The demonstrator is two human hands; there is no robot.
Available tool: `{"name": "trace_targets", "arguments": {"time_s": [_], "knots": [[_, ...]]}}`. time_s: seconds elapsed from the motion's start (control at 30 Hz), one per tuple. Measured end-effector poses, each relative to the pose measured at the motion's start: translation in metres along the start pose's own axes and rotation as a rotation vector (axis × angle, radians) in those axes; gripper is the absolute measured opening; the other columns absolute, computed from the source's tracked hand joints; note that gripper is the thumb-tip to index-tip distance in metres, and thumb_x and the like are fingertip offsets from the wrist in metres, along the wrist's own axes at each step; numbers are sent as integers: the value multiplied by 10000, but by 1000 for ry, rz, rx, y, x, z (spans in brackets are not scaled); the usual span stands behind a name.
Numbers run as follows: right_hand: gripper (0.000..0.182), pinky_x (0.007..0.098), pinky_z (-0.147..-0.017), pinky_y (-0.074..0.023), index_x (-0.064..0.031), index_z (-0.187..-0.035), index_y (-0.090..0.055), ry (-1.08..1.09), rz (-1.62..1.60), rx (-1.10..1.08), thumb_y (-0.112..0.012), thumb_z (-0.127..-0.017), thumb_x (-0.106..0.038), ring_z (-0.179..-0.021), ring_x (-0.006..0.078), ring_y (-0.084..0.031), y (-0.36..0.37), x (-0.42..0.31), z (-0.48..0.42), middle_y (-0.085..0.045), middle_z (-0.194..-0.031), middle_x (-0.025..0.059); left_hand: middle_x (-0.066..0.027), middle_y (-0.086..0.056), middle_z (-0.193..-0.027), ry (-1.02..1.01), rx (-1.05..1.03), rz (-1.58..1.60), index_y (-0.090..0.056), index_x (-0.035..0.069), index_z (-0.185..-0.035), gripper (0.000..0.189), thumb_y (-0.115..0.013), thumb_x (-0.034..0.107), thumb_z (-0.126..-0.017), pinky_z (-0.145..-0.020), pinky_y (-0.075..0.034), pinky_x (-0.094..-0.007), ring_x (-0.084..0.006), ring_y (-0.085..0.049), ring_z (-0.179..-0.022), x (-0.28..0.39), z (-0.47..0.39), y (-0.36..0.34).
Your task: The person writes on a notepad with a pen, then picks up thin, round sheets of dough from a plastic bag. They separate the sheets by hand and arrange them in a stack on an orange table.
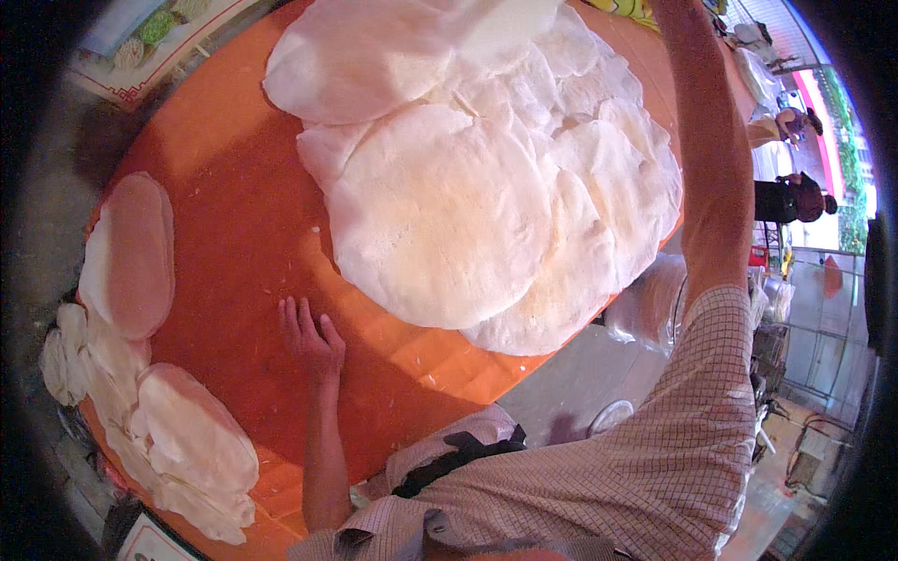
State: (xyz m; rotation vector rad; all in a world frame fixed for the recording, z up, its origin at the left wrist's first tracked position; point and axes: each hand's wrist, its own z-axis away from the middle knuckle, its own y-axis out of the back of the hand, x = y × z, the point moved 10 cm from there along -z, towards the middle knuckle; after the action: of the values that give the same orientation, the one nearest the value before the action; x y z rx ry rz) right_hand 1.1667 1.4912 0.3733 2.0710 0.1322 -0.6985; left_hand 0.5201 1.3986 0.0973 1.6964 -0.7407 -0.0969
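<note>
My left hand (312, 340) rests on the orange table covering (231, 259) with its fingers apart and nothing in it. To its right, a large pile of thin, pale, round flatbread-like sheets (435, 217) overlaps on the table. One more sheet (358, 63) lies across the top of the pile, partly in shadow. My right arm stretches up past the pile's right side, and its hand is beyond the top edge of the view. At the far left, folded or oval sheets (140, 259) lie near the table's rim, above a second heap of pale sheets (196, 428).
Clear plastic-wrapped goods (649, 301) stand on the floor beside the table's right edge. A yellow patterned item (624, 8) is at the top. Two people (800, 200) are in the background at right. A printed sheet or board (151, 540) sits at the lower left.
</note>
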Motion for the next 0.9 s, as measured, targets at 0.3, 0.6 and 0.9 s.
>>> {"name": "trace_targets", "arguments": {"time_s": [0.3,0.6,0.9], "knots": [[416,542,-735,-570,55,-1167,-449,-881,-1051,69,-573,-902,-240,-823,459,-634,-155,139,77,-595,-975,302,-250,-468,-1323,60,-23,-72,-548,-49,-1193,389,-520,189,-886,-1064,-326,-506,-413,-403,-1275,-3,7,6],[499,362,-719,-574,78,-1286,-432,-665,-935,-362,-602,-900,-189,-821,293,-677,-281,-131,267,-636,-992,226,-247,-514,-1289,31,50,29,-553,11,-1229,439,-486,332,-938,-1065,-321,-520,-422,-439,-1246,-15,12,-2],[225,291,-719,-550,-2,-1081,-580,-639,-1205,-1078,-546,-936,-170,-864,161,-627,-451,-398,405,-627,-961,73,-198,-593,-1073,146,-27,670,-570,-1,-1091,250,-576,89,-858,-910,-453,-431,-356,-569,-1045,-60,81,61]]}}
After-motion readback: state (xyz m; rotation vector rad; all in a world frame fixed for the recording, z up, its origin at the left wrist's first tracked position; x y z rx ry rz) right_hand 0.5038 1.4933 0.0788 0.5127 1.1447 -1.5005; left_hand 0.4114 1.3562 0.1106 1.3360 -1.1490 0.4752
